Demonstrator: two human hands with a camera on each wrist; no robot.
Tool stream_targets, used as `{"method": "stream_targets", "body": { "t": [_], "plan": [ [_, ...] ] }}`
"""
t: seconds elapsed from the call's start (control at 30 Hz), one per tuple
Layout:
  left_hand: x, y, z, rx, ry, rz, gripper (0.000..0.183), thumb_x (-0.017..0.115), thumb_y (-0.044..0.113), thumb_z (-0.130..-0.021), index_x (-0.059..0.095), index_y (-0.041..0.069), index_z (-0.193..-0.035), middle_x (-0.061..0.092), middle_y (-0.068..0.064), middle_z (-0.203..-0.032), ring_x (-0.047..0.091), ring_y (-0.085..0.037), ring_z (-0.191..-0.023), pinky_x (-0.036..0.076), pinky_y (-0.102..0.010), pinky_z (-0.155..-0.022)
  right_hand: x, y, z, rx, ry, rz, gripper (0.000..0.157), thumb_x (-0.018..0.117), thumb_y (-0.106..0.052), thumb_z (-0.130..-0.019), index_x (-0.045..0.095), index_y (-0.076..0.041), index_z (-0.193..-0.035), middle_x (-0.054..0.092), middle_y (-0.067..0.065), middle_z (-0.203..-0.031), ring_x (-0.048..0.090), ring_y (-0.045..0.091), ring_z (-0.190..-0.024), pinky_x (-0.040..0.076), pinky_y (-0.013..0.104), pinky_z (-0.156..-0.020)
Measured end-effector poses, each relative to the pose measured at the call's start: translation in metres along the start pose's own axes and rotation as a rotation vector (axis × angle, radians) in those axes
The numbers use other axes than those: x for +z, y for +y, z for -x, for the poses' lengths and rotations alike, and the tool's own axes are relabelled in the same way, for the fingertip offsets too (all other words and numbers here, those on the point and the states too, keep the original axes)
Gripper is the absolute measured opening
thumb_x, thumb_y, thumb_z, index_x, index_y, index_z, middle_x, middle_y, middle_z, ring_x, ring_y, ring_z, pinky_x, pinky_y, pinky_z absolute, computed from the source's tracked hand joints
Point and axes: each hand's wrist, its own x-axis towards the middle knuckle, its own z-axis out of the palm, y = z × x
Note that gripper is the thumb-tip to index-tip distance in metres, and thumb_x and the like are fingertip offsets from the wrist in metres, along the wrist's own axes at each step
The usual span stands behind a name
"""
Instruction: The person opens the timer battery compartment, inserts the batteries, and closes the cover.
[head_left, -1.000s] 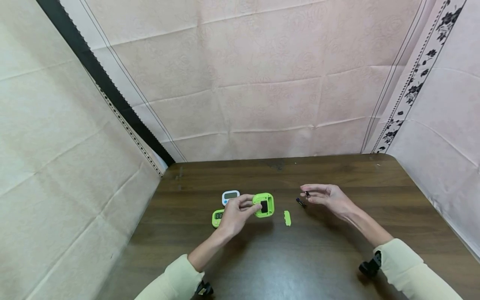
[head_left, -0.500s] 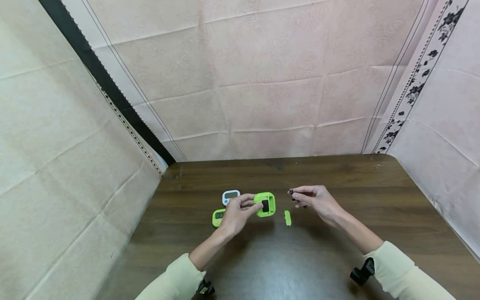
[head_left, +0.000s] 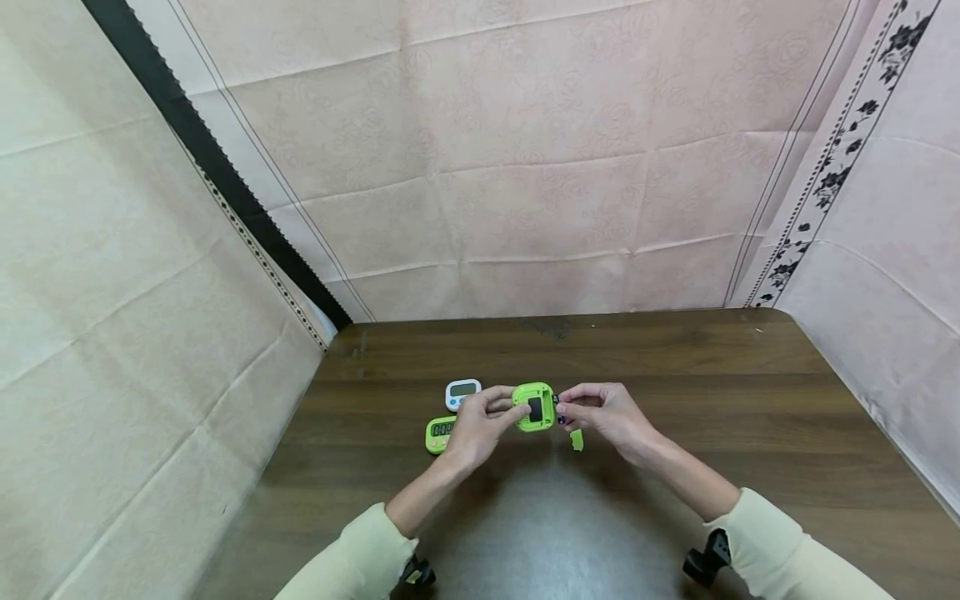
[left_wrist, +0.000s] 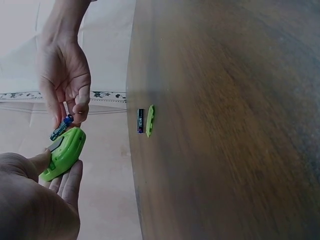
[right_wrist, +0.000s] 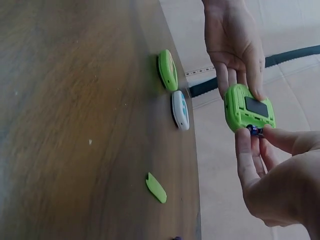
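My left hand [head_left: 474,429] holds a lime-green digital timer [head_left: 542,419], its back turned up with the battery slot uncovered and a dark patch showing. Thumb on top, fingers beneath. Between the thumb and fingers of my right hand [head_left: 615,421] is a small dark-blue battery [left_wrist: 62,127], held at the timer's edge beside the slot. In the right wrist view the battery [right_wrist: 255,131] is partly hidden by the fingers; whether any of it is inside the slot I cannot tell. A second battery [left_wrist: 140,121] lies on the table next to the green battery cover [left_wrist: 150,121].
Left of the held timer, a white timer [head_left: 462,390] and another green timer [head_left: 438,435] lie on the brown wooden table [head_left: 510,533], partly behind my left hand. Pale cloth walls [head_left: 525,167] stand round the table's back and sides.
My right hand has picked up a battery and carried it left, up to the timer's edge. The left hand has shifted slightly right with the timer.
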Motion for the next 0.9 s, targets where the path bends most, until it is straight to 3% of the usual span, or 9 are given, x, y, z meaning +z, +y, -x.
{"method": "stream_targets", "body": {
  "t": [0.17, 0.37, 0.7, 0.9],
  "plan": [
    [0.000, 0.000, 0.000, 0.006, 0.009, -0.010, 0.028, 0.079, 0.016, -0.098, 0.075, 0.002, -0.122, 0.080, -0.014, -0.107, 0.077, -0.025, -0.106, 0.062, -0.033, -0.089, 0.007, 0.000, -0.003, 0.022, 0.040, 0.021, 0.020, 0.078, -0.001, -0.096, 0.072, 0.011, -0.111, 0.077, 0.021, -0.099, 0.076, 0.023, -0.079, 0.065, 0.038, -0.078],
    [0.001, -0.002, -0.002, 0.031, 0.019, -0.013, 0.027, 0.080, 0.015, -0.098, 0.075, 0.001, -0.121, 0.080, -0.015, -0.106, 0.077, -0.025, -0.104, 0.062, -0.030, -0.087, 0.014, -0.002, -0.007, 0.053, 0.063, 0.016, 0.017, 0.081, -0.001, -0.093, 0.073, 0.009, -0.104, 0.077, 0.015, -0.094, 0.075, 0.023, -0.075, 0.065, 0.044, -0.080],
    [0.004, -0.003, -0.002, 0.020, 0.019, -0.035, 0.028, 0.080, 0.017, -0.098, 0.076, 0.003, -0.122, 0.080, -0.012, -0.106, 0.077, -0.025, -0.104, 0.062, -0.035, -0.090, 0.015, -0.008, -0.011, 0.136, 0.043, -0.012, 0.015, 0.080, 0.000, -0.095, 0.071, 0.009, -0.102, 0.074, 0.016, -0.097, 0.076, 0.023, -0.077, 0.065, 0.044, -0.084],
    [0.004, -0.005, -0.001, 0.007, 0.019, -0.021, 0.029, 0.080, 0.018, -0.098, 0.076, 0.002, -0.122, 0.080, -0.014, -0.108, 0.077, -0.026, -0.104, 0.062, -0.036, -0.090, 0.012, -0.005, -0.016, 0.116, 0.024, -0.011, 0.022, 0.081, -0.002, -0.094, 0.068, 0.008, -0.108, 0.074, 0.016, -0.097, 0.075, 0.028, -0.080, 0.065, 0.046, -0.084]
  ]
}}
